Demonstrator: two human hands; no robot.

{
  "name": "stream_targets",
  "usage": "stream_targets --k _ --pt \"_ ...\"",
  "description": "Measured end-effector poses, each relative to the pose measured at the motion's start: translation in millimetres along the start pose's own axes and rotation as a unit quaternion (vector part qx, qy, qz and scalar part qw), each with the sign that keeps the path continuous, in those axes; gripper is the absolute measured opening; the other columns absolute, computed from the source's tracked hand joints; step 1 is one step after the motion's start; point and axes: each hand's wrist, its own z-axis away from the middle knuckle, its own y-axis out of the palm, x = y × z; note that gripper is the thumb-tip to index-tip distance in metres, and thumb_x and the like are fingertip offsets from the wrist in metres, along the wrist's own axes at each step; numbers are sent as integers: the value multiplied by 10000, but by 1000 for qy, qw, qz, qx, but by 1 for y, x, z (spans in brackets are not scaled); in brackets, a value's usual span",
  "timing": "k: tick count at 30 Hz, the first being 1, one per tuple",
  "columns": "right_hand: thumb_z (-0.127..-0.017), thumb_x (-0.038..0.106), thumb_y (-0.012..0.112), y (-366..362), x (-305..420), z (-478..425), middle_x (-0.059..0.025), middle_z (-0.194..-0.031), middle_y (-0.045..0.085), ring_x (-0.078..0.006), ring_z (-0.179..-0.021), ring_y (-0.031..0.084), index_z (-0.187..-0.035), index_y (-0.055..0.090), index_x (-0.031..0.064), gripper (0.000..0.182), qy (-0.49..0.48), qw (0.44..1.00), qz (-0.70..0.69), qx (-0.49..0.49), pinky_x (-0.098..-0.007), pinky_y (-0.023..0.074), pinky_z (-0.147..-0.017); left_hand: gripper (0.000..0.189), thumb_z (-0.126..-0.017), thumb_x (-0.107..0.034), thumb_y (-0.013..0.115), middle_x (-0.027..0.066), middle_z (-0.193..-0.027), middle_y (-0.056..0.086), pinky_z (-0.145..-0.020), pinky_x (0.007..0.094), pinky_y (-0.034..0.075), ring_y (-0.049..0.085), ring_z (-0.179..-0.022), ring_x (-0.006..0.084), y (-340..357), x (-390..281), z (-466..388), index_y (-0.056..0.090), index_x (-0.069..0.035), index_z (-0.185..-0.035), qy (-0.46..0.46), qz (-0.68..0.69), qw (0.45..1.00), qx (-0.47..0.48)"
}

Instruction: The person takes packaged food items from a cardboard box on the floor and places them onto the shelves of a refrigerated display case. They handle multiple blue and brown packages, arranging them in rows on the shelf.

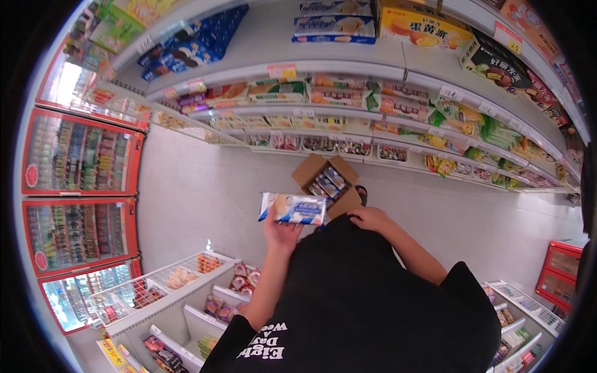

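My left hand (282,235) grips a blue-and-white packet of biscuits or wafers (298,210), held flat with its printed face up. My right hand (371,218) rests against the black cloth at my front, fingers curled; whether they pinch it I cannot tell. On the floor just beyond my hands stands an open cardboard box (310,170), flaps spread, with several wrapped packets (329,183) inside. Blue-and-white packs (335,29) of similar look are stacked on the upper shelf (275,42) before me.
Lower shelves (345,112) hold packaged snacks, with trays of small wrapped items (319,143) at the bottom. Yellow pie boxes (424,28) and blue bags (191,44) share the upper shelf. Red-framed drinks coolers (79,154) line the left. Another shelf unit (182,298) stands behind me.
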Motion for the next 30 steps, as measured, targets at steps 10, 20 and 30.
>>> stream_targets --k 10,20,30 --pt "-988 223 619 150 -75 25 -100 -961 743 -169 -897 693 -1192 769 147 264 222 908 -263 -240 -345 543 -787 500 -1051 -546 519 93 -1057 750 -900 502 610 740 -936 305 -108 -30 2 675 -98 -1208 9 49 998 40" --pt "-988 253 632 130 -99 96 -118 -935 777 -218 -849 753 -1186 755 92 284 309 935 -156 -81 -387 599 -759 603 -1030 -642 492 128 -1239 698 -1030 566 534 683 -1139 357 -104 -8 -5 610 -133 -1331 -32 59 995 68" --pt "-938 390 672 116 -193 34 -190 -1107 770 -382 -1075 725 -1168 780 102 384 218 965 32 141 -471 571 -933 521 -1063 -561 500 85 -1213 704 -997 493 558 692 -1112 287 -61 -13 15 605 -128 -1335 65 46 994 69"
